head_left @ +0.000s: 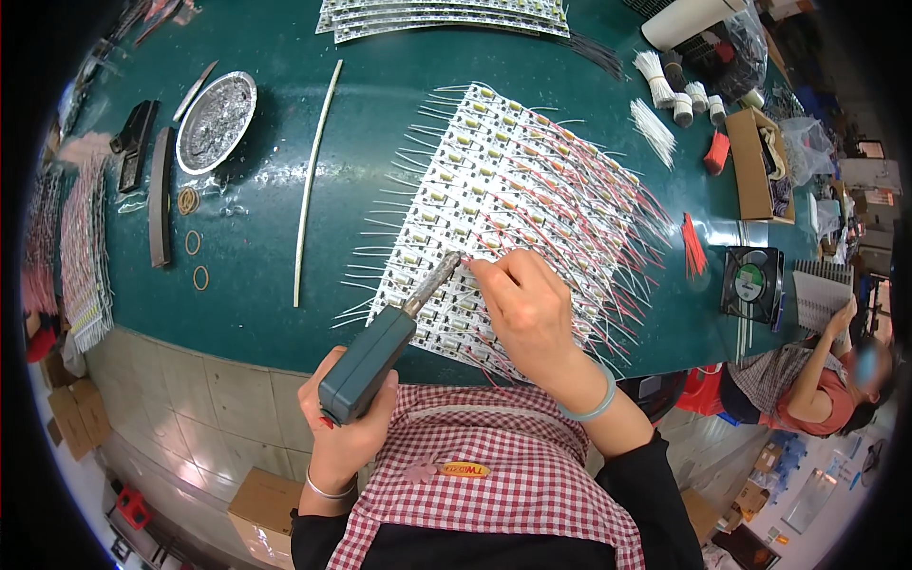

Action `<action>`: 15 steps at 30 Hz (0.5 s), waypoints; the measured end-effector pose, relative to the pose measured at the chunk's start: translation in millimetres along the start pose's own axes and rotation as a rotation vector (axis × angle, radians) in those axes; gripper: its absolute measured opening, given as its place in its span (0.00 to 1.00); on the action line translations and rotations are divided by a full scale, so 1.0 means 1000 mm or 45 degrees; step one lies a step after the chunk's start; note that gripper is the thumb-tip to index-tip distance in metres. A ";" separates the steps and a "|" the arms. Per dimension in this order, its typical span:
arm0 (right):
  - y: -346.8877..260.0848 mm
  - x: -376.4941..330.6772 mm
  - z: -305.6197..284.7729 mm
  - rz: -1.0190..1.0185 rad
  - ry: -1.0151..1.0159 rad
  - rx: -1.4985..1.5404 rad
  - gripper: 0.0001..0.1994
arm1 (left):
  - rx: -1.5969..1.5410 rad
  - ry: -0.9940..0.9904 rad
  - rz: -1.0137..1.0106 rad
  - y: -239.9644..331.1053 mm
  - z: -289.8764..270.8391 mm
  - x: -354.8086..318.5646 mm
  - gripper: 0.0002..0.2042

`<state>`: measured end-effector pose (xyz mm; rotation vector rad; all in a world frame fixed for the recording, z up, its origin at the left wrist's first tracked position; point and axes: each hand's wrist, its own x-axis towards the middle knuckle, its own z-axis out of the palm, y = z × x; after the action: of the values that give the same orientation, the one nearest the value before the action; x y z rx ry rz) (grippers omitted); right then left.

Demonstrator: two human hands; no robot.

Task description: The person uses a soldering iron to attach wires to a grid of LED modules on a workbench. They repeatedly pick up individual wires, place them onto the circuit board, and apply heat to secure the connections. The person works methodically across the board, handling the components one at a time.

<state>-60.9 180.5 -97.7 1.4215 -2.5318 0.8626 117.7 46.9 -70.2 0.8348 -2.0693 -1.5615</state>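
Note:
My left hand (347, 427) is wrapped round the dark green body of a soldering gun (369, 361). Its metal tip reaches up and right onto a panel of white circuit boards (432, 228) lying on the table. My right hand (522, 304) is closed in a pinch just right of that tip, over the panel. A thin wire seems to be between the fingertips, though they mostly hide it. Red and white wires (579, 199) fan out from the panel's right side, and white ones stick out along its left edge.
On the green table (256, 285) are a metal bowl (217, 123), a long pale strip (318, 180), rubber bands (193, 242), wire bundles (653, 133), an open cardboard box (760, 166) and a small fan (751, 285). More boards (446, 17) lie at the far edge. A co-worker (807, 389) sits at right.

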 end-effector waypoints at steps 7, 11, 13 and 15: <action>-0.002 0.000 0.004 0.003 0.053 -0.030 0.08 | 0.024 -0.005 0.013 0.001 0.000 0.001 0.07; -0.002 0.000 0.004 0.009 0.072 -0.022 0.08 | 0.011 0.002 -0.155 -0.008 -0.007 -0.009 0.10; -0.002 0.000 0.004 0.011 0.070 -0.027 0.08 | 0.022 0.028 -0.188 -0.013 -0.009 -0.012 0.11; -0.003 0.000 0.004 0.017 0.068 -0.027 0.09 | 0.024 0.039 -0.193 -0.009 -0.009 -0.011 0.11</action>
<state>-58.0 177.2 -100.4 1.3583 -2.5069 0.8613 133.8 46.3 -75.6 1.0371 -2.0435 -1.5984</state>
